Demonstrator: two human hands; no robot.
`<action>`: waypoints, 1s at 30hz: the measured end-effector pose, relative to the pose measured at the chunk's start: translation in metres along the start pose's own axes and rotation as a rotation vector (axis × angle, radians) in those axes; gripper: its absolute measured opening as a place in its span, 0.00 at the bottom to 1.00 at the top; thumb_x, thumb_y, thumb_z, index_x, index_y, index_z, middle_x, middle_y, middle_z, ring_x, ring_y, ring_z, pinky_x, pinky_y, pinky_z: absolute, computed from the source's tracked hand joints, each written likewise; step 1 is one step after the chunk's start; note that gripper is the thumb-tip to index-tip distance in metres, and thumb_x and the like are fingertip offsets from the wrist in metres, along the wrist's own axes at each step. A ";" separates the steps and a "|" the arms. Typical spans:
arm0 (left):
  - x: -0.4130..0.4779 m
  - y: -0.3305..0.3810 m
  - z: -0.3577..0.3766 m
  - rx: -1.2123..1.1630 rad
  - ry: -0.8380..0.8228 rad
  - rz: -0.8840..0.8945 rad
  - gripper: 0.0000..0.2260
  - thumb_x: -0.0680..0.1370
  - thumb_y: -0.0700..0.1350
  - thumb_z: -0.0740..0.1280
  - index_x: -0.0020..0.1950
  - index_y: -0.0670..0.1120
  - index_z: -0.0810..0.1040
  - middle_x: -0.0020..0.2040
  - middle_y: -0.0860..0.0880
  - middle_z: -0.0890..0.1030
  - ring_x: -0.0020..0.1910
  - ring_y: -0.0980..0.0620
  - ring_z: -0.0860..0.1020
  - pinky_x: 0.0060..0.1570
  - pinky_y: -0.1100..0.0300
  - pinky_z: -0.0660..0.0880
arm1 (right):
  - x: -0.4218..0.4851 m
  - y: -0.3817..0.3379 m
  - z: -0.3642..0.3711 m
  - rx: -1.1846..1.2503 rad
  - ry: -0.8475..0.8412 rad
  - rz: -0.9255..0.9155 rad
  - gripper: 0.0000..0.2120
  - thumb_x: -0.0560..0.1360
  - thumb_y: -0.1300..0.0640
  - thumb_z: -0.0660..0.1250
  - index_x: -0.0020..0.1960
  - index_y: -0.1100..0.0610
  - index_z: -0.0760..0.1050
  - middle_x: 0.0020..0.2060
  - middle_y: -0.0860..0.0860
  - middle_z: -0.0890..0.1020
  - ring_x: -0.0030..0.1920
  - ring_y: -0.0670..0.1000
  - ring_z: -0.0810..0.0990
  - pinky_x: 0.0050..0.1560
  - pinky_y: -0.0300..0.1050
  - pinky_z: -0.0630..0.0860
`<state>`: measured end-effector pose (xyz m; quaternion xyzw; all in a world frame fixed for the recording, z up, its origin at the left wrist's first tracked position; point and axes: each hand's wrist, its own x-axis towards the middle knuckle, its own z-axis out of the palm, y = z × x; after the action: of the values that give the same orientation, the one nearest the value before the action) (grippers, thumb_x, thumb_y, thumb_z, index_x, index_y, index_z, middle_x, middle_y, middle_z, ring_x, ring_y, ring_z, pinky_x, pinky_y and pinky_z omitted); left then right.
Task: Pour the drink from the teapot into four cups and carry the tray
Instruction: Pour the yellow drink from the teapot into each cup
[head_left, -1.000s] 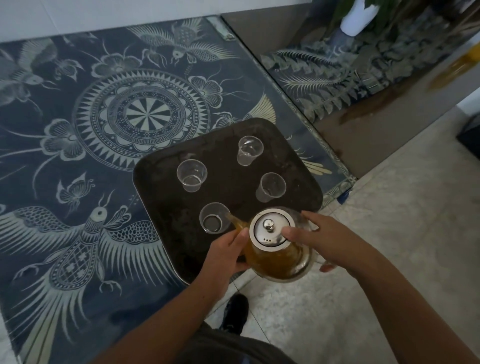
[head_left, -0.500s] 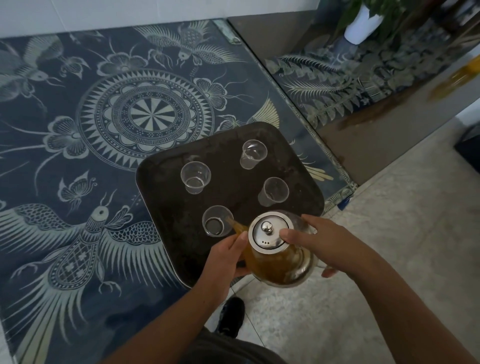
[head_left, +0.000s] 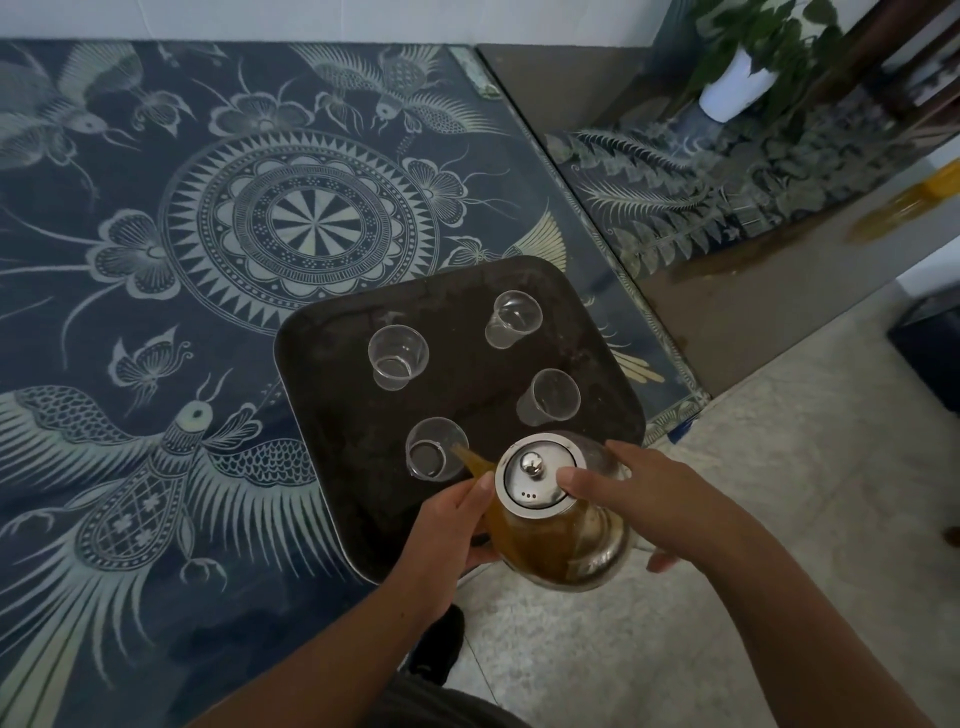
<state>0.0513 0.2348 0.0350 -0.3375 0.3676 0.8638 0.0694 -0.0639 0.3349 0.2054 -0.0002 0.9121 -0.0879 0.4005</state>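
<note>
Head view: hands (head_left: 447, 525) (head_left: 654, 499) in grip on teapot (head_left: 550, 545), tray (head_left: 332, 415) on patterned blue cloth (head_left: 156, 291), tiled floor (head_left: 789, 478).

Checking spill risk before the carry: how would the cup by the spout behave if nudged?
The cup looks thin, clear and empty, so probably light. Its base is narrower than its rim: likely tippy.

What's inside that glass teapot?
An amber drink shows through the glass teapot and in its spout. The metal lid covers the top, so whatever sits under it is hidden.
</note>
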 end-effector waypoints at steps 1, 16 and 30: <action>0.000 0.001 0.000 -0.008 0.003 -0.004 0.15 0.84 0.53 0.64 0.62 0.45 0.84 0.55 0.44 0.88 0.55 0.43 0.87 0.58 0.42 0.83 | 0.000 -0.001 0.000 -0.006 0.002 -0.001 0.44 0.72 0.33 0.67 0.80 0.48 0.54 0.79 0.53 0.60 0.71 0.61 0.70 0.52 0.56 0.81; -0.004 0.007 0.006 -0.013 -0.033 -0.047 0.16 0.85 0.54 0.63 0.61 0.45 0.84 0.55 0.44 0.88 0.56 0.44 0.87 0.61 0.41 0.82 | -0.005 -0.010 -0.006 -0.063 0.011 0.032 0.44 0.72 0.33 0.67 0.80 0.49 0.54 0.78 0.54 0.61 0.71 0.62 0.70 0.56 0.60 0.80; -0.002 0.005 0.007 -0.039 -0.032 -0.078 0.16 0.84 0.55 0.65 0.61 0.46 0.84 0.55 0.45 0.88 0.57 0.43 0.86 0.63 0.39 0.81 | -0.002 -0.014 -0.008 -0.109 0.001 0.021 0.45 0.71 0.32 0.66 0.80 0.49 0.54 0.78 0.53 0.61 0.70 0.62 0.71 0.44 0.52 0.78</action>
<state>0.0471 0.2358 0.0426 -0.3390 0.3361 0.8727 0.1021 -0.0691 0.3223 0.2144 -0.0122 0.9156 -0.0341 0.4005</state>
